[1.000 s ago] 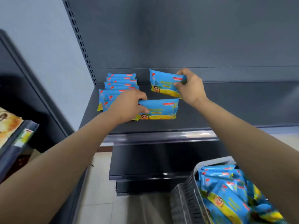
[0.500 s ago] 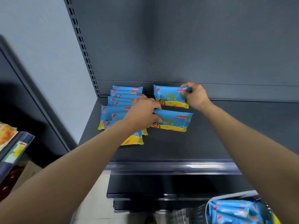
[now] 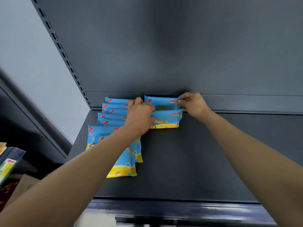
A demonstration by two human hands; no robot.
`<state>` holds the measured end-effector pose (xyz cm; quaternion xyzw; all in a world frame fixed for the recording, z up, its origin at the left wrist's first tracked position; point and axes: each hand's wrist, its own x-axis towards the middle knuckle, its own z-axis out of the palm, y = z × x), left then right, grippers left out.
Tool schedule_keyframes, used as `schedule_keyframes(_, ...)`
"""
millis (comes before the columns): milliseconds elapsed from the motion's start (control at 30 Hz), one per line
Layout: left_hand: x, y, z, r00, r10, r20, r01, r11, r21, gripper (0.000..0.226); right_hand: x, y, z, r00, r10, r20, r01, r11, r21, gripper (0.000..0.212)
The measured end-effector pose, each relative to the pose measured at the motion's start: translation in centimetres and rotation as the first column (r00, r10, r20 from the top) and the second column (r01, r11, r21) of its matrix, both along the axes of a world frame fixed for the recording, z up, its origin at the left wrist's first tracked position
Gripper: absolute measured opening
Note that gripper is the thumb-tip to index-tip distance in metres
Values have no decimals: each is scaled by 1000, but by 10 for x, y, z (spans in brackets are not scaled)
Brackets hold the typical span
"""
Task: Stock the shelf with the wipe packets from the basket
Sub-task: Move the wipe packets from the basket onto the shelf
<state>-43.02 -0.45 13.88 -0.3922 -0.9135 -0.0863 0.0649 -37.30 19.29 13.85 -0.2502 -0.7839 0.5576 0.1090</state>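
My right hand (image 3: 193, 104) pinches the right end of the rear packet (image 3: 162, 103) between thumb and curled fingertips. That packet stands on its edge, touching the back panel (image 3: 180, 46) of the shelf (image 3: 196, 161). My left hand (image 3: 141, 117) is curled round the left end of the front packet (image 3: 167, 120), thumb on its face. This one leans just in front of the rear packet, one step out from the back panel.

Both packets lie with their long axis along the back panel, so I hold the pair from opposite ends: the left hand is nearer the front packet, the right nearer the rear one. I judge the coming move to be a short push of the front packet toward the back panel until it sits flush.

Left of them along the back panel, the finished row (image 3: 114, 122) runs outward from it, each packet overlapping the next.

Every packet is blue with a red tab near the top, a yellow band along the bottom and a small cartoon figure. There is print on the faces, but it is too blurred for me to read any brand or word
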Motion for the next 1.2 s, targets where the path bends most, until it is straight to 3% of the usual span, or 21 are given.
schedule_keyframes(133, -10, 14, -2, 994, 55, -94, -59, 998, -36, 39, -4, 3, -2, 997, -68, 25, 59, 964, 257, 7)
schedule_keyframes(333, -22, 24, -4, 983, 110, -144, -110, 994, 12, 49, 5, 2, 13, 994, -113, -9, 104, 872, 478, 24)
schedule_keyframes(667, -15, 15, 0, 970, 97, -222, -85, 994, 66, 59, 16, -25, 40, 998, 66, -14, -43, 783, 621, 30)
schedule_keyframes(933, 10, -17, 35, 963, 50, -267, 0, 983, 181, 51, 33, -55, 64, 995, 101, 20, -77, 603, 794, 35)
schedule_keyframes(1200, 65, -61, 99, 902, -52, -429, 200, 930, 308, 51, 81, -112, 109, 994, 22, -109, 98, 287, 953, 43)
